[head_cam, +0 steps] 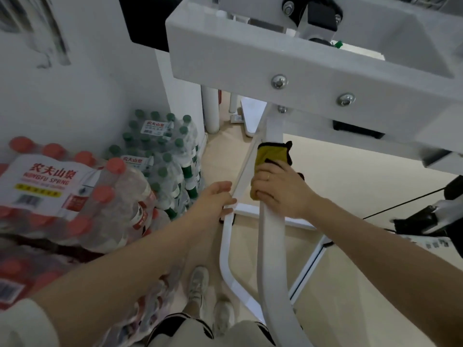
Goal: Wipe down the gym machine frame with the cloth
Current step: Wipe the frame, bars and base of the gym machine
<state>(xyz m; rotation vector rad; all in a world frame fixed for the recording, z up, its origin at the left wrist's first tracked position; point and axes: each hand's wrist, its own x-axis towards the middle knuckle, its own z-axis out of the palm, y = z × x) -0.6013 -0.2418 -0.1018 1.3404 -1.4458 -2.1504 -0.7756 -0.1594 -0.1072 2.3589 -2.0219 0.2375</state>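
The white gym machine frame (270, 236) rises in front of me as two bars beneath a broad white top bracket (308, 78). A yellow cloth with dark edging (269, 152) is wrapped around the right-hand bar. My right hand (278, 189) grips that cloth against the bar, fingers curled round it. My left hand (216, 200) holds the thinner left-hand bar (226, 236) a little lower, fingers curled over its edge.
Shrink-wrapped packs of water bottles are stacked at the left: red-capped ones (62, 194) close by, green-capped ones (160, 156) further back against the wall. A black cable and machine part (426, 219) lie at the right. My shoes (200, 289) stand on the beige floor.
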